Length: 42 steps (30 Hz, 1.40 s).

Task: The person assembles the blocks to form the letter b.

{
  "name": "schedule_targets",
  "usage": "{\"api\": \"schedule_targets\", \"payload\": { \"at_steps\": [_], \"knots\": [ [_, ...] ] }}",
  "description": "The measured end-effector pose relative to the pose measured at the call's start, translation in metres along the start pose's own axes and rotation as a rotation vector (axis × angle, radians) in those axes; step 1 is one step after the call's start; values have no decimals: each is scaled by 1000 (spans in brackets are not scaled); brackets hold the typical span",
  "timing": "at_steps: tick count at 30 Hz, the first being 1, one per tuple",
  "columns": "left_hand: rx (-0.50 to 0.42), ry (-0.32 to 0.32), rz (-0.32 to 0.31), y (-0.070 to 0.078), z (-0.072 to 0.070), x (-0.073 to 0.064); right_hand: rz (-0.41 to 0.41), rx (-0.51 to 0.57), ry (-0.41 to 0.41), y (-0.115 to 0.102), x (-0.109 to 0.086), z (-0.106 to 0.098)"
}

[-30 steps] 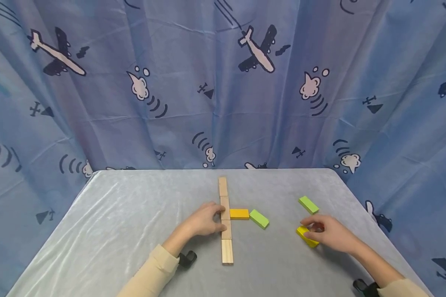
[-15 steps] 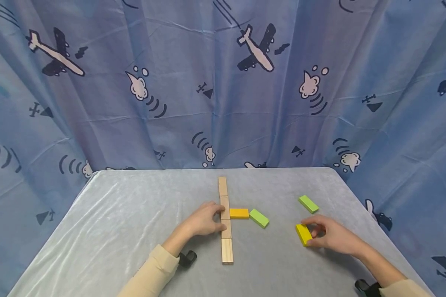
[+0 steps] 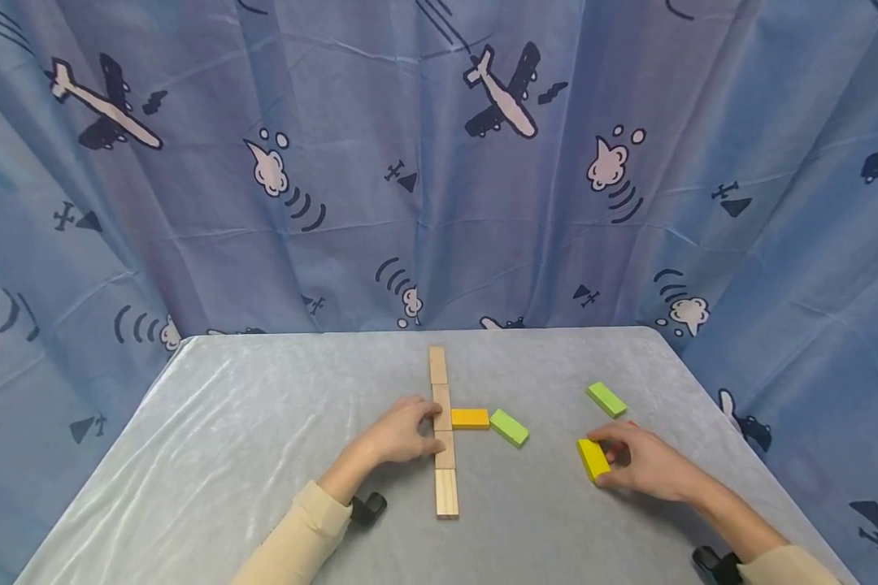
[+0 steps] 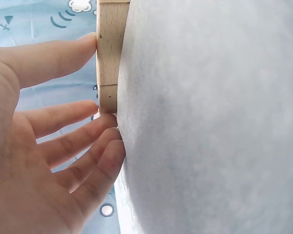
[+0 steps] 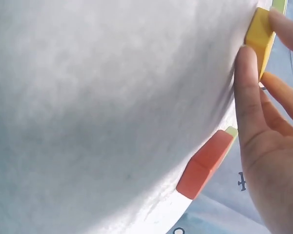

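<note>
Both hands reach forward over the table [image 3: 263,422], thumbs apart from fingers. Count: four plain blocks [image 3: 446,493], one orange block [image 3: 470,419], two green blocks [image 3: 509,428], one yellow block [image 3: 593,461], one red block [image 5: 205,163]. The left hand [image 3: 398,432], fingers spread, touches the plain row; orange lies just right of it. The right hand [image 3: 649,465] pinches the yellow block; one green lies beyond this grip.
</note>
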<state>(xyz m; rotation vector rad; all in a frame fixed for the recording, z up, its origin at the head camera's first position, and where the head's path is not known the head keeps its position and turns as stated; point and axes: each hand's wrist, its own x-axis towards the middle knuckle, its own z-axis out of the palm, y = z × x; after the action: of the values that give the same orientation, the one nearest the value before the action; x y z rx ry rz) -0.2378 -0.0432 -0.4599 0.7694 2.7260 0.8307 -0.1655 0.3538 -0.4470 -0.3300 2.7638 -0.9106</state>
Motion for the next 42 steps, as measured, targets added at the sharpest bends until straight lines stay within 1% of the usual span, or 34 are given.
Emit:
{"api": "schedule_targets", "payload": {
  "at_steps": [3, 8, 13, 16, 22, 27, 33, 37, 42],
  "knots": [
    [3, 1, -2, 0, -1, 0, -15, -22, 6, -1, 2, 1],
    [3, 1, 4, 1, -2, 0, -76, -41, 29, -5, 5, 4],
    [-1, 2, 2, 1, -2, -1, -139, -32, 39, -16, 9, 10],
    [4, 2, 1, 1, -2, 0, -159, -23, 29, -24, 12, 15],
    [6, 1, 7, 1, -2, 0, -168, -6, 11, -36, 19, 23],
    [1, 0, 10, 1, -2, -1, -166, -25, 3, -44, 23, 30],
    [-3, 3, 11, 1, -2, -1, -192, -11, -21, -48, 27, 35],
    [-5, 5, 14, 1, -2, -1, -186, -11, -33, -52, 29, 38],
    [3, 8, 22, 0, -2, 0, -172, -21, -29, -55, 31, 39]
  ]
}}
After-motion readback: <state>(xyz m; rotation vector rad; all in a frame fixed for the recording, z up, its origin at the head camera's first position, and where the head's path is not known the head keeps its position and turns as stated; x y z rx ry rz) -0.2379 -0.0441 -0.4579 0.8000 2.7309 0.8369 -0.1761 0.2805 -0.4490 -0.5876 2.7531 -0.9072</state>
